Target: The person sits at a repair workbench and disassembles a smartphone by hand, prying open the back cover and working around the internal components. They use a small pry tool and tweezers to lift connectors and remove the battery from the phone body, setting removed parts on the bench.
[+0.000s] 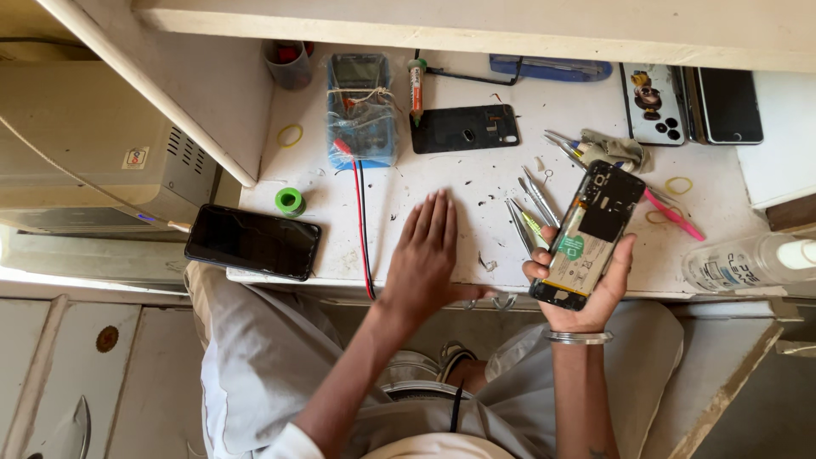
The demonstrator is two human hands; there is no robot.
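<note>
Phone repair bench, viewed from above the worker.

Far to the left of the left hand, a whole black phone [252, 241] lies face up at the table edge; a green tape roll [289, 201] sits just above it. Nearer, a red and black lead pair [363, 229] runs down from a blue-cased meter [361, 109].

Left hand [425, 255]: flat, fingers straight and pressed together, palm down over the white table [476, 183]. It holds nothing; whether it touches the top, cannot tell. Up beyond its fingertips lies a detached black back cover [464, 127].

Between the hands: several tweezers [534, 208], loose on the table.

Right hand [586, 293]: cupped around the opened phone [588, 234], fingers curled up its left side, raised over the near edge of the table. Back already off; battery with a green label and black upper board exposed. Judging by that, disassembly is under way, internals apparently not yet removed.

Right of that hand: pink tool [673, 214], clear bottle [748, 262].
</note>
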